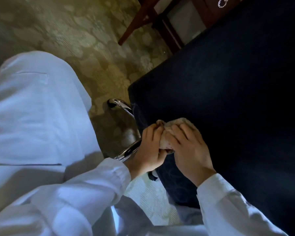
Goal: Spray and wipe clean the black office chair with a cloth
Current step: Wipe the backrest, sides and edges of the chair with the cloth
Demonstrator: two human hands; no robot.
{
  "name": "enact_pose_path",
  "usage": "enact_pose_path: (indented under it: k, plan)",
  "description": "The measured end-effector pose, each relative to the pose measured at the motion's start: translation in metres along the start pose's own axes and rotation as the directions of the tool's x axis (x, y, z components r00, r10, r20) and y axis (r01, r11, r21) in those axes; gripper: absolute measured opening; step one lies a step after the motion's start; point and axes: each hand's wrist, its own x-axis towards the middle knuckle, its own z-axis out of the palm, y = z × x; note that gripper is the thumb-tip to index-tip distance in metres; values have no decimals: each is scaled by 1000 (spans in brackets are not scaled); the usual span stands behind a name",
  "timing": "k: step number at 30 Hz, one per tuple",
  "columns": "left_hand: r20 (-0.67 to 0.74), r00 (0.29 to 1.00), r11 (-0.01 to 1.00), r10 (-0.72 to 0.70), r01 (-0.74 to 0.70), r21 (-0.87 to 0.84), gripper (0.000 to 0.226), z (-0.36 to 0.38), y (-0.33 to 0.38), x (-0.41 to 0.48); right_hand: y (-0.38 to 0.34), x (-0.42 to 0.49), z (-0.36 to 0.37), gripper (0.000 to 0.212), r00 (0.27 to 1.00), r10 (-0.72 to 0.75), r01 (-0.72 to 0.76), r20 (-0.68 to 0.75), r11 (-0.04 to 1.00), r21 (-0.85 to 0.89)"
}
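Filled the right half of the frame: the black office chair [228,99], a broad, dark, matte upholstered surface with a rounded corner near the frame's centre and faint curling stitch-like lines along its lower left edge. Curved out from under that edge toward the centre left: polished chrome tubing [124,106], smooth and mirror-bright, with a second gleaming stretch lower down beside the left wrist.

Sat bunched at lower centre, on the chair's edge: the cloth [179,124], beige, soft and nubby like terry, crumpled into a rounded lump. Gripped on both sides. Left hand [148,150] curled around the cloth's near left end, fingers bent and pressed together against the fabric. Right hand [187,149] laid over the top of the lump, fingers slightly parted and pressing down into the pile, thumb tucked underneath.

Covered both wrists: white sleeves [228,201], smooth woven cloth with buttoned cuffs. Took up the left side of the frame: a loose, pale white garment [32,116], softly creased.

Lay beneath, at upper left and centre: carpet [75,31], olive and tan with a blurred floral or leafy pattern. Stood at the upper centre: dark reddish wooden furniture legs [136,19], straight and angular. Glinted at the upper right: a small metal ring pull [223,3].
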Motion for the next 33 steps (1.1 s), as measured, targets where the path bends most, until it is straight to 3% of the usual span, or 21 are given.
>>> enact_pose_path:
  k: [3, 7, 12, 15, 19, 21, 22, 29, 33]
  plan:
    - [37, 998, 998, -54, 55, -28, 58, -1, 2, -6, -5, 5, -2, 31, 999, -1, 0, -44, 1000, -22]
    - [-67, 981, 983, -183, 181, -33, 49, -10, -14, 12, -10, 44, 2, 26, 998, -9, 7, -64, 999, -37]
    - [-120, 962, 968, -246, 249, 7, 50, -40, -75, 62, -22, 128, 14, 44, 994, -25, 33, 107, 997, -71]
    - [-155, 938, 951, -310, 305, -55, 49, -55, -110, 93, -32, 172, 19, 55, 982, -54, 66, 182, 996, -58]
    - [-115, 913, 907, -391, 361, -215, 48, -54, -136, 119, -38, 205, 34, 41, 985, 7, 1, 173, 999, -49]
    - [-106, 900, 886, -423, 386, -257, 49, -46, -138, 122, -34, 205, 43, 25, 996, 64, -66, 66, 998, 23]
    - [-108, 894, 882, -434, 398, -252, 50, -40, -136, 120, -32, 202, 49, 26, 995, 99, -101, 31, 991, 87]
    - [-110, 922, 920, -372, 351, -173, 48, -6, -98, 58, -38, 133, 67, 19, 980, 198, -189, -26, 962, 195]
    - [26, 909, 889, -416, 412, -201, 57, 13, -68, 3, -45, 65, 70, 46, 992, 115, -120, 44, 981, 150]
